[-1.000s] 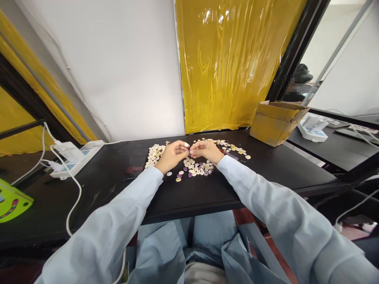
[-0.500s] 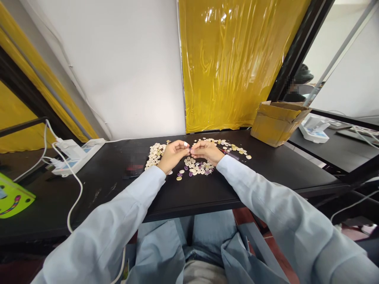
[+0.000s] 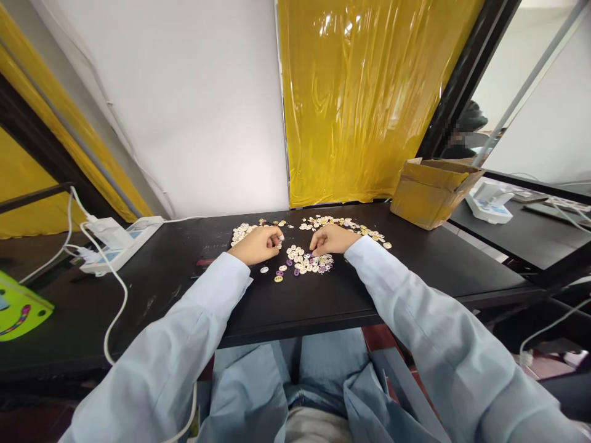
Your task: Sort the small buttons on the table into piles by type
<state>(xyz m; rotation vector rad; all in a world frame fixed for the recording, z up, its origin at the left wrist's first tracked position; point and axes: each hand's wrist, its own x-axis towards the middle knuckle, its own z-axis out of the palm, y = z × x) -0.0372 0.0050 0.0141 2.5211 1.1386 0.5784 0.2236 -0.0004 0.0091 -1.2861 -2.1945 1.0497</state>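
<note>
My left hand [image 3: 259, 245] is closed, its fingers curled inward beside a heap of small cream oval button-like pieces [image 3: 241, 232]. Whatever its fingers may hold is hidden. Just right of the middle, my right hand [image 3: 333, 239] reaches down with curled fingers to the upper edge of a second cluster of cream and purple oval pieces [image 3: 305, 264]. Its fingertips are too small to show whether they grip a piece. Between the hands and the table's front edge lie a few loose ones, among them a purple piece [image 3: 279, 272] and a yellowish piece [image 3: 278, 279].
More pieces [image 3: 323, 220] spread along the back of the black table [image 3: 295, 307], partly behind my right hand. A cardboard box [image 3: 429, 194] stands at the back right. On the left are a white power strip [image 3: 124, 243] with cables and a bright green object [image 3: 21, 307].
My hands were together at the middle, fingertips meeting on a small piece. They have parted: the left moved left and down, the right moved right and down to the cluster.
</note>
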